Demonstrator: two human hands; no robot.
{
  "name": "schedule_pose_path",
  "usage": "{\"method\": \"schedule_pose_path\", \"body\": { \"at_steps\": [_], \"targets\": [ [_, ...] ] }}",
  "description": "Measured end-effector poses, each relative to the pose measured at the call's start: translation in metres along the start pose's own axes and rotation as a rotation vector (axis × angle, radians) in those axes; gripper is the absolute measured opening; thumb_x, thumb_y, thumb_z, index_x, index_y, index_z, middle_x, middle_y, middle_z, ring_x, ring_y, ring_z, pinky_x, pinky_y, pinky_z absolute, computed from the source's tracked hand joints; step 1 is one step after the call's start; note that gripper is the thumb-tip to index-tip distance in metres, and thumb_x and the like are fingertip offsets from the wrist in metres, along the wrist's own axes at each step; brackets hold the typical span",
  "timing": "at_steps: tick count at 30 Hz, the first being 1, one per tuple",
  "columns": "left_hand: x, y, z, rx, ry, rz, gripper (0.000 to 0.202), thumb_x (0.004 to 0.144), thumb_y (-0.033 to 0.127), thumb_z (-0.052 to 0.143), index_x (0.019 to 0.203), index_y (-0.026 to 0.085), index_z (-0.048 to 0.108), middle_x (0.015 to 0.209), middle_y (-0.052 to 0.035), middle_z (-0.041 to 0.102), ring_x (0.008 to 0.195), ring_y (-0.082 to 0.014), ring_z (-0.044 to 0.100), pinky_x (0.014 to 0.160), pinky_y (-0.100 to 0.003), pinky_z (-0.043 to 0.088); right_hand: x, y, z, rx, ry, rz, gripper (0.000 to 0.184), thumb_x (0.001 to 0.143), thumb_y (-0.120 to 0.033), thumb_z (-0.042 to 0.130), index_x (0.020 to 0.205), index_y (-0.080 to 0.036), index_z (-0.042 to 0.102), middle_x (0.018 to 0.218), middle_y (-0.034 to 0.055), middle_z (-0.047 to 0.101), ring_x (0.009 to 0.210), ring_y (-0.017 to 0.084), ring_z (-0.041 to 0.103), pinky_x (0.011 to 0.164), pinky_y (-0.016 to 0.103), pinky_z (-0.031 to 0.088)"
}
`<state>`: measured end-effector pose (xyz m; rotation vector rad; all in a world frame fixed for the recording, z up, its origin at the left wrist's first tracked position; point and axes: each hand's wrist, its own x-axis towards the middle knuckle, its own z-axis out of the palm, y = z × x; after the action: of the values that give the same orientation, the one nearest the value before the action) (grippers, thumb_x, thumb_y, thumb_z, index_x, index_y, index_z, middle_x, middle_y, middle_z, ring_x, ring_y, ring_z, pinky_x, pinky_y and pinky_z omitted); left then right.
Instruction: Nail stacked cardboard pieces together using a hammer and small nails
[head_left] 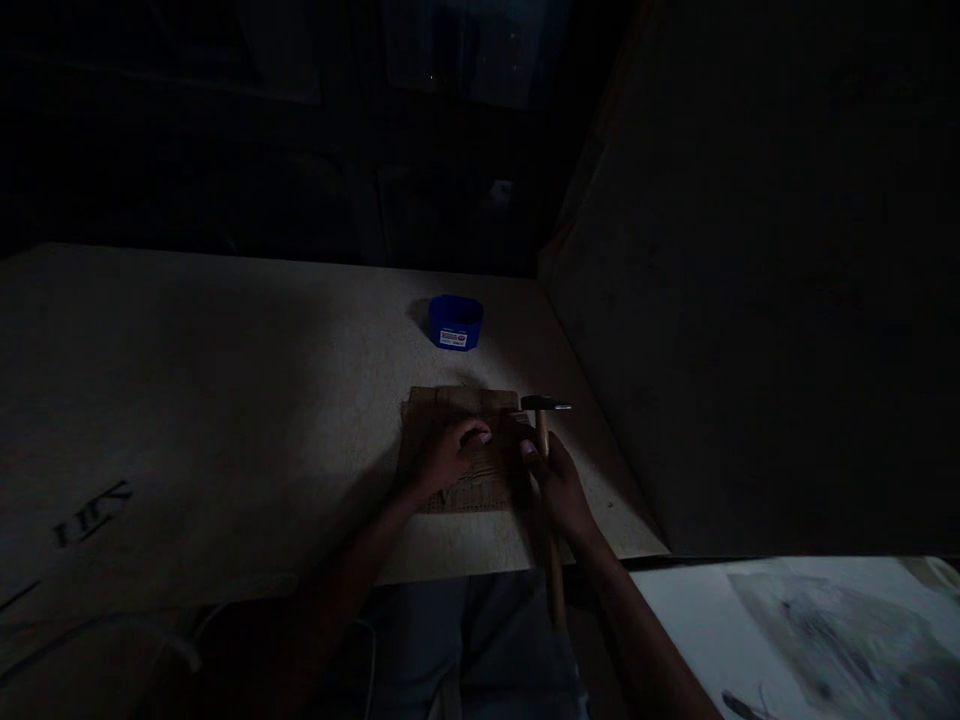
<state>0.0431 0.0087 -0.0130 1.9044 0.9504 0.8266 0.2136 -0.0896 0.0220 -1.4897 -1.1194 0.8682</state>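
Observation:
My right hand (564,492) is wrapped around the wooden handle of a small hammer (544,432). The hammer's dark metal head points up and away from me, and its handle runs down past the table's front edge. Below both hands lies a flat brown piece of corrugated cardboard (480,492), its surface creased and marked with rows of small holes or dents. My left hand (444,460) is over the left part of the cardboard, thumb and fingers curled together. Whatever those fingertips may hold is too dark and small to make out.
A blue plastic bin (455,325) with a white label stands beyond the cardboard on the pale tabletop (247,400). A dark upright panel (750,300) borders the right side. At lower right is a white surface (690,610) with a clear plastic bag (840,640).

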Motion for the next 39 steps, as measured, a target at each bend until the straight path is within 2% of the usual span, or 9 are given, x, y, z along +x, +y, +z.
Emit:
{"method": "schedule_pose_path", "body": {
  "at_steps": [7, 13, 17, 25, 29, 33, 39],
  "targets": [
    [0.003, -0.007, -0.001, -0.027, 0.033, -0.06, 0.02, 0.094, 0.033, 0.056, 0.099, 0.021, 0.071, 0.097, -0.0028, 0.076, 0.093, -0.0192, 0.07, 0.087, -0.033, 0.054, -0.01, 0.025, 0.005, 0.046, 0.018, 0.083, 0.053, 0.089, -0.059, 0.061, 0.124, -0.019, 0.066, 0.122, 0.0106, 0.071, 0.112, 0.03, 0.063, 0.097, 0.043, 0.048],
    [0.013, -0.001, -0.002, -0.06, -0.011, -0.062, 0.018, 0.092, 0.03, 0.058, 0.097, 0.02, 0.072, 0.097, -0.0033, 0.078, 0.094, -0.0201, 0.071, 0.089, -0.033, 0.055, -0.012, 0.022, 0.006, 0.13, 0.056, 0.123, 0.054, 0.087, -0.06, 0.064, 0.121, -0.019, 0.068, 0.121, 0.0111, 0.072, 0.116, 0.032, 0.063, 0.1, 0.046, 0.048],
    [0.015, -0.004, 0.002, -0.071, 0.023, -0.064, 0.022, 0.093, 0.032, 0.058, 0.103, 0.021, 0.073, 0.104, -0.0045, 0.078, 0.099, -0.0209, 0.072, 0.093, -0.035, 0.055, -0.012, 0.018, 0.007, 0.131, 0.067, 0.118, 0.052, 0.085, -0.06, 0.065, 0.119, -0.021, 0.07, 0.122, 0.0105, 0.072, 0.118, 0.032, 0.063, 0.101, 0.047, 0.048],
    [0.011, -0.021, 0.009, 0.003, 0.0, 0.024, 0.031, 0.097, 0.038, 0.054, 0.114, 0.023, 0.074, 0.109, -0.0045, 0.078, 0.101, -0.0206, 0.072, 0.093, -0.035, 0.055, -0.014, 0.017, 0.008, 0.122, 0.073, 0.133, 0.052, 0.086, -0.059, 0.064, 0.121, -0.02, 0.068, 0.126, 0.0106, 0.07, 0.119, 0.031, 0.062, 0.102, 0.046, 0.046],
    [0.009, -0.02, 0.007, 0.05, -0.028, 0.058, 0.03, 0.098, 0.035, 0.053, 0.117, 0.024, 0.073, 0.111, -0.0042, 0.078, 0.102, -0.0198, 0.072, 0.093, -0.034, 0.055, -0.013, 0.018, 0.008, 0.148, 0.069, 0.13, 0.052, 0.086, -0.058, 0.064, 0.121, -0.02, 0.068, 0.126, 0.0104, 0.07, 0.12, 0.03, 0.061, 0.103, 0.045, 0.045],
    [0.008, -0.015, 0.004, 0.117, -0.022, 0.164, 0.028, 0.096, 0.03, 0.056, 0.118, 0.026, 0.074, 0.111, -0.0043, 0.077, 0.102, -0.019, 0.071, 0.094, -0.035, 0.055, -0.013, 0.025, 0.008, 0.149, 0.069, 0.12, 0.051, 0.087, -0.058, 0.064, 0.122, -0.021, 0.067, 0.126, 0.0096, 0.07, 0.118, 0.03, 0.062, 0.103, 0.046, 0.045],
    [0.009, -0.009, -0.001, 0.277, -0.01, 0.249, 0.024, 0.095, 0.023, 0.059, 0.11, 0.029, 0.076, 0.105, -0.0037, 0.078, 0.1, -0.0211, 0.068, 0.095, -0.041, 0.051, -0.012, 0.025, 0.009, 0.14, 0.075, 0.12, 0.05, 0.087, -0.058, 0.064, 0.121, -0.022, 0.068, 0.126, 0.0095, 0.07, 0.118, 0.03, 0.062, 0.1, 0.044, 0.047]
  ]
}}
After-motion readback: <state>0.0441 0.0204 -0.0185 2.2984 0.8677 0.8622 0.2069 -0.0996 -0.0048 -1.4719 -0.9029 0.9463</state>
